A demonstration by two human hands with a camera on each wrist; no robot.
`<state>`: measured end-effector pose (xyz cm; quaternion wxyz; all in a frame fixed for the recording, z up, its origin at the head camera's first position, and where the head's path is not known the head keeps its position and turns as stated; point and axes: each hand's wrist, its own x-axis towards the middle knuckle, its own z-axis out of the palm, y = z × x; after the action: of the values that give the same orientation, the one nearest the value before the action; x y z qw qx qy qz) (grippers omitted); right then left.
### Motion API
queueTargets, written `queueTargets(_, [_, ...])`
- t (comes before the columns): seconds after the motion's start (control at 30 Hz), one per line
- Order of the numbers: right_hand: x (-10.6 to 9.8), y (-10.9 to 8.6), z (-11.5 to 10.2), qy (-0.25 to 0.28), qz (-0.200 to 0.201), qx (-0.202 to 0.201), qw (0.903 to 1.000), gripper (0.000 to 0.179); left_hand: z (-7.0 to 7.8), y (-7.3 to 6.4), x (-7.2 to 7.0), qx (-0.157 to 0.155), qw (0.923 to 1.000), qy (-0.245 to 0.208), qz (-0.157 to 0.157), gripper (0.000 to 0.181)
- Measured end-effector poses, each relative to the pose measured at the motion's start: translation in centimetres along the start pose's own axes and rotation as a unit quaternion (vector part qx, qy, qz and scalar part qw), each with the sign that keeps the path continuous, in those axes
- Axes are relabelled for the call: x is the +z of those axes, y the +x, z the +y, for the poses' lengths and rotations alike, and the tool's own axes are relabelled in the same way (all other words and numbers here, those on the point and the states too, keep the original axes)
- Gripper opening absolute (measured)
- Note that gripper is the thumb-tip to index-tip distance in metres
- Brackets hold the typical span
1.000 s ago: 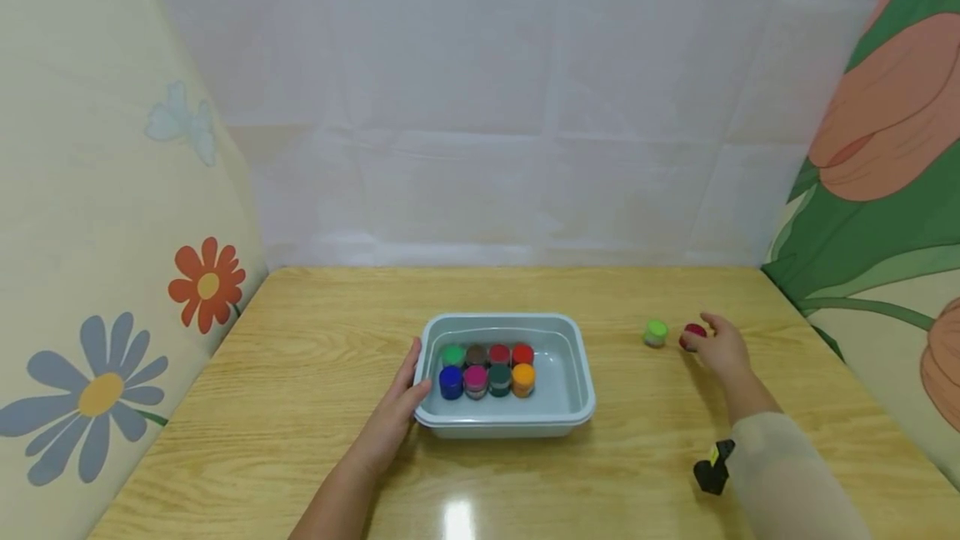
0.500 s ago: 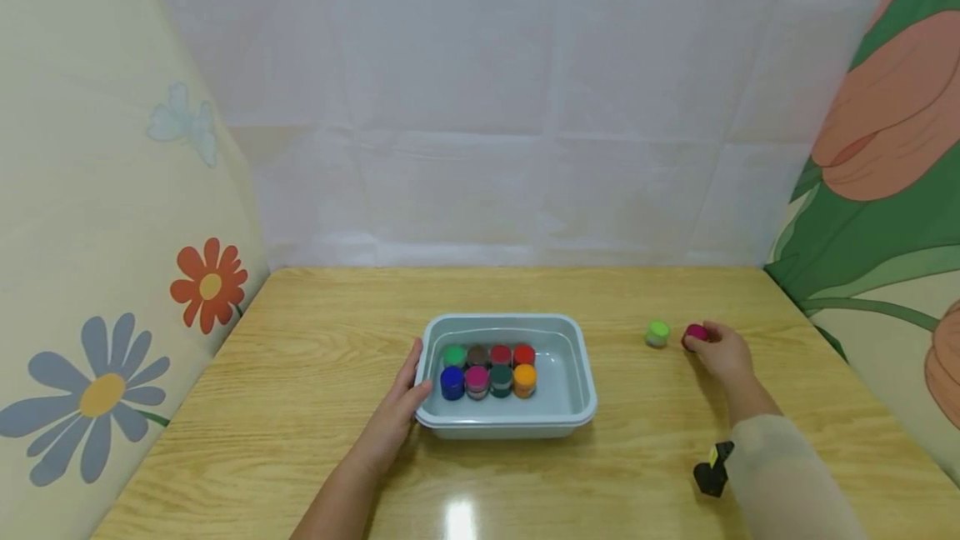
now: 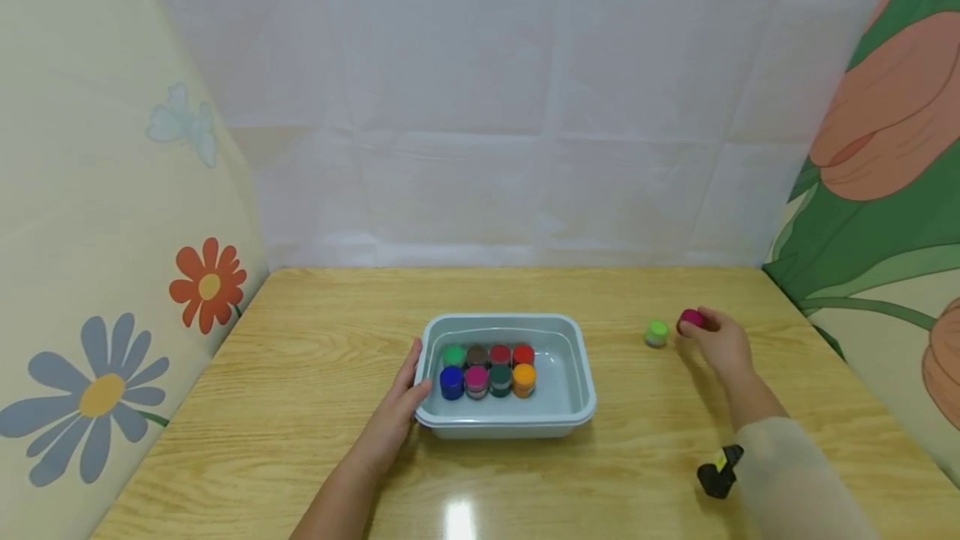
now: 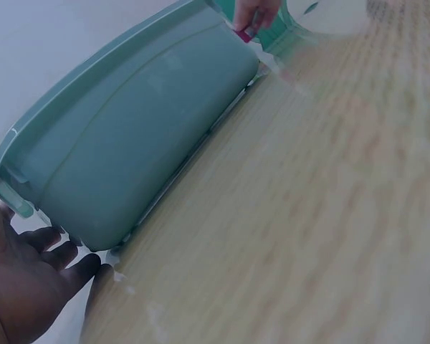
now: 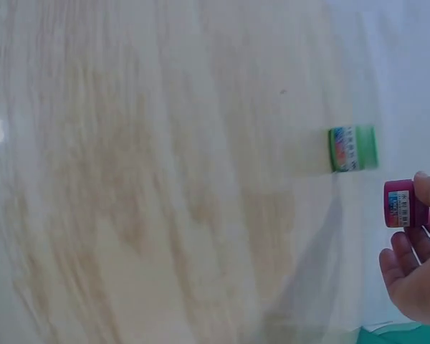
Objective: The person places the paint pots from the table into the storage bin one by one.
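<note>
My right hand (image 3: 726, 348) pinches a small magenta-lidded paint jar (image 3: 688, 322) between thumb and fingers. In the right wrist view the jar (image 5: 398, 204) shows its printed label and appears lifted off the table. Close to its left stands a lime-green-lidded jar (image 3: 656, 333). My left hand (image 3: 396, 411) holds the left end of a pale blue-grey plastic tub (image 3: 558, 419), thumb over the rim and fingers along the outer wall. Inside the tub, two rows of jars stand at the left, among them a blue jar (image 3: 452, 382) and an orange jar (image 3: 523, 380).
A small black object with a yellow mark (image 3: 718, 473) is beside the right sleeve (image 3: 798, 473). The wooden table (image 3: 322, 307) meets a white sheet (image 3: 450, 190) at the back. Flower-printed cloths hang at the left and right.
My right hand has closed its fingers on the magenta-lidded jar and raised it slightly, moving up and a little left. The left hand and the tub stay in place.
</note>
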<state>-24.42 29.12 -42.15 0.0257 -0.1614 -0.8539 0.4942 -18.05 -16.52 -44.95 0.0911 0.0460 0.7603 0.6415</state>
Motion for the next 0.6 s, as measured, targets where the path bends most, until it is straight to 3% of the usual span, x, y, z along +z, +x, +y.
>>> queueTargets(0.33, [-0.1, -1.3, -3.6, 0.023, -0.002, -0.042, 0.9988, 0.067, 0.0, 0.0, 0.0, 0.003, 1.0, -0.002, -0.001, 0.065])
queueTargets(0.6, [1.6, -3.1, -6.6, 0.017, -0.034, -0.088, 0.9954, 0.062, -0.1, 0.0, 0.0, 0.007, 1.0, 0.0, -0.001, 0.065])
